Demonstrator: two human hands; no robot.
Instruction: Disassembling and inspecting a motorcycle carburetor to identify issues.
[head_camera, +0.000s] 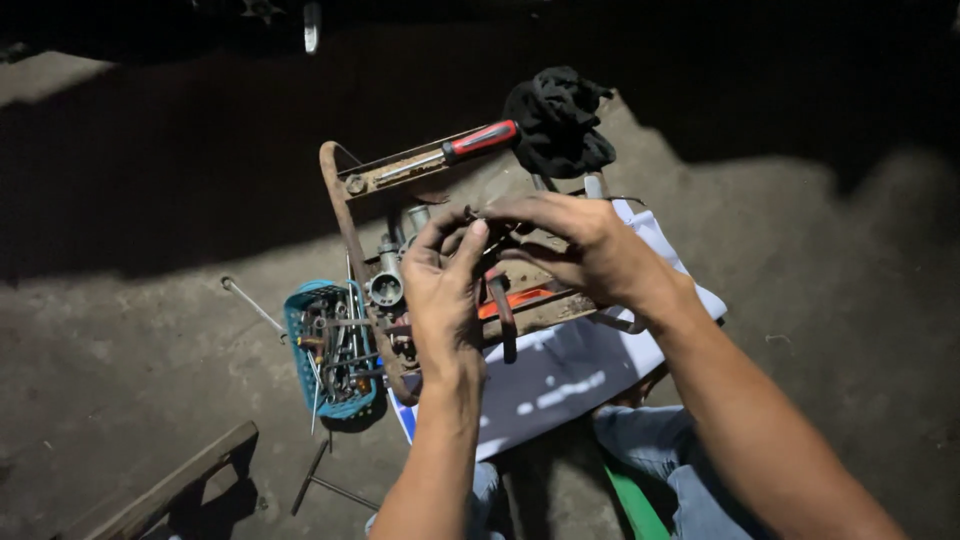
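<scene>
Both hands raised together over a rusty metal tray (352, 235): left hand (440, 290) and right hand (580, 245) pinching a small dark part (490, 232) between fingertips, too small to identify. Best kept low over the tray beside the red-handled screwdriver (455, 150), grip firm, blue tool basket (298, 335) close by.

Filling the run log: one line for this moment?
left hand: pinching small dark part | right hand: same part | below: rusty tray, red-handled screwdriver
</scene>
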